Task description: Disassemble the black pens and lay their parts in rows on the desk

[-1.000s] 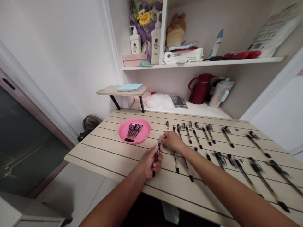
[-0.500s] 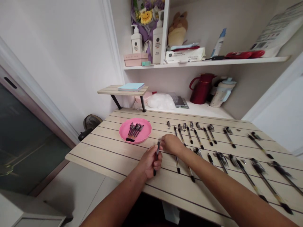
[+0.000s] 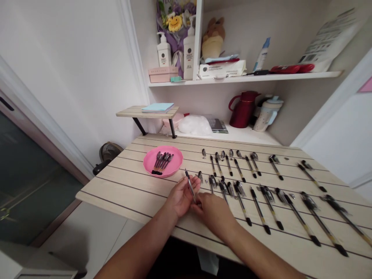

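My left hand [image 3: 180,197] holds a thin pen [image 3: 190,185] that points up and away, its tip bare. My right hand [image 3: 213,211] is closed at the pen's lower end, right against the left hand. Both hands rest near the front of the slatted wooden table [image 3: 122,186]. Just beyond them lie small pen caps [image 3: 200,176] and two rows of black pens [image 3: 261,197] spread to the right. A pink plate [image 3: 174,167] with several capped pens sits to the far left.
A small raised shelf [image 3: 145,112] with a blue notebook stands at the table's back left. Behind the table a ledge holds a red jug [image 3: 242,109] and a white kettle [image 3: 265,113]. An upper shelf carries bottles and boxes. A fan [image 3: 108,151] stands on the floor at left.
My right hand has drawn back from the far pens to the lower end of the pen in my left hand. The pen has tilted so its tip points away.
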`<act>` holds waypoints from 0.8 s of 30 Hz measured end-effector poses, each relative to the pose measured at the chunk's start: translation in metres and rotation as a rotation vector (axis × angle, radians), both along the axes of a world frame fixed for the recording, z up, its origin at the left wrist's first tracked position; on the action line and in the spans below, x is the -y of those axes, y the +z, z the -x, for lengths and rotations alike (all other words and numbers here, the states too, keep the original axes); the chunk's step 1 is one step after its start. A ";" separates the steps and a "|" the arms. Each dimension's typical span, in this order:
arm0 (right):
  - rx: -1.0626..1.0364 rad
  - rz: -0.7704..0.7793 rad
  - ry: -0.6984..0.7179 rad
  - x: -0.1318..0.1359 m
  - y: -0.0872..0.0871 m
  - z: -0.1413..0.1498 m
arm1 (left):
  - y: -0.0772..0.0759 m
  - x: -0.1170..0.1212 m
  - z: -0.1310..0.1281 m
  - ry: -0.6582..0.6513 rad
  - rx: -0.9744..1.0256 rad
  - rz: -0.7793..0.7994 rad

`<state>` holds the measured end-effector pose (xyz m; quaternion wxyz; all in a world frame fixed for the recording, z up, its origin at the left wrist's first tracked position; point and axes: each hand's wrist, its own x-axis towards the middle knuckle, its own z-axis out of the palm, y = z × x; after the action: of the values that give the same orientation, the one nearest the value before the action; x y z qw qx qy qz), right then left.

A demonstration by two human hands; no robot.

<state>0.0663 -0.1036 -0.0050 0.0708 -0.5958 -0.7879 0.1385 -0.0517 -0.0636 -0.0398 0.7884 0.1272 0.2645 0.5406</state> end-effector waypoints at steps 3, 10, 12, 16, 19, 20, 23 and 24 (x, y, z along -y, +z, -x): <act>0.039 -0.039 -0.055 0.008 -0.005 0.005 | -0.002 0.001 0.000 0.010 -0.068 -0.025; 0.107 -0.057 -0.148 0.010 -0.007 0.000 | -0.002 0.006 -0.008 0.097 -0.498 -0.231; 0.114 -0.067 -0.158 0.012 -0.007 -0.001 | -0.001 0.007 -0.010 0.091 -0.615 -0.254; 0.115 -0.065 -0.160 0.015 -0.010 -0.001 | -0.005 0.007 -0.009 0.142 -0.828 -0.285; 0.112 -0.065 -0.155 0.017 -0.013 -0.001 | -0.008 0.006 -0.008 0.178 -0.888 -0.290; 0.111 -0.063 -0.154 0.017 -0.014 -0.001 | -0.009 0.006 -0.007 0.181 -0.894 -0.291; 0.118 -0.042 -0.153 0.017 -0.015 -0.001 | -0.010 0.006 -0.008 0.184 -0.911 -0.299; 0.122 -0.036 -0.151 0.016 -0.014 -0.001 | -0.010 0.007 -0.008 0.181 -0.919 -0.306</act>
<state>0.0671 -0.1199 -0.0192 0.0437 -0.6594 -0.7460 0.0819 -0.0439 -0.0702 -0.0494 0.5125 0.4433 0.5124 0.5275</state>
